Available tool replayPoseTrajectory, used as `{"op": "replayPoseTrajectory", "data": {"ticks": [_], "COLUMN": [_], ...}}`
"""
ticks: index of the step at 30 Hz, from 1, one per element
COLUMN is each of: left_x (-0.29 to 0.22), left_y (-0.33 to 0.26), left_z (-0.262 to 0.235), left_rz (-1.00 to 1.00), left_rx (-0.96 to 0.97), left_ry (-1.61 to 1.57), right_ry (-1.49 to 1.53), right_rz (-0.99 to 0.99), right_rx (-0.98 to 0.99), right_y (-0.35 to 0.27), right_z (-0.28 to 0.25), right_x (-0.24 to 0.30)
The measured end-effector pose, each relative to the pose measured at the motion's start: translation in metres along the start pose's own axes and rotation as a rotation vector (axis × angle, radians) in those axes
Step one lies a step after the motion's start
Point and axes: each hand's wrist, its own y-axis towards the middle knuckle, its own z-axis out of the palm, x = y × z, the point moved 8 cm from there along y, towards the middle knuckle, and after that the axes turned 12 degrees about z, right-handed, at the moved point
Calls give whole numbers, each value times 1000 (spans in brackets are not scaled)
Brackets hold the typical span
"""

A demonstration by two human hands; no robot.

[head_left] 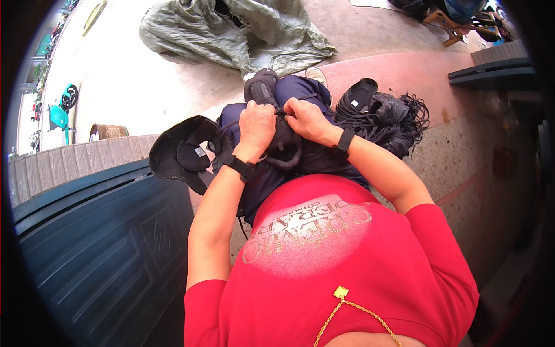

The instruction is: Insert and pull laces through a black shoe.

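Note:
A black shoe upper lies across my lap, its mesh toe pointing away from me and its padded collar loop toward my belly. My left hand is closed at its left side, with a dark lace running out beside the fist. Just to the right, my right hand pinches the lace at the upper's throat, fingers bent together. The fingertips partly hide the lace holes. By my left thigh rest more black shoe uppers with white labels inside.
To my right is a heap of black shoe uppers and tangled laces. A grey-green cloth lies ahead on the ground. Dark blue door panels stand at left. A teal scooter and a round brown pot are farther left.

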Motion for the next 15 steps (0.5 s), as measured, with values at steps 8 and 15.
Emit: {"op": "replayPoseTrajectory", "data": {"ticks": [8, 15], "left_x": [55, 48], "left_y": [-1, 14], "left_z": [0, 20], "left_rz": [-325, -581], "left_rx": [-161, -36], "left_ry": [-513, -1198], "right_ry": [-731, 347], "right_rz": [-475, -451], "right_rx": [-4, -88], "right_y": [-4, 12], "right_z": [11, -128], "right_x": [46, 126]}}
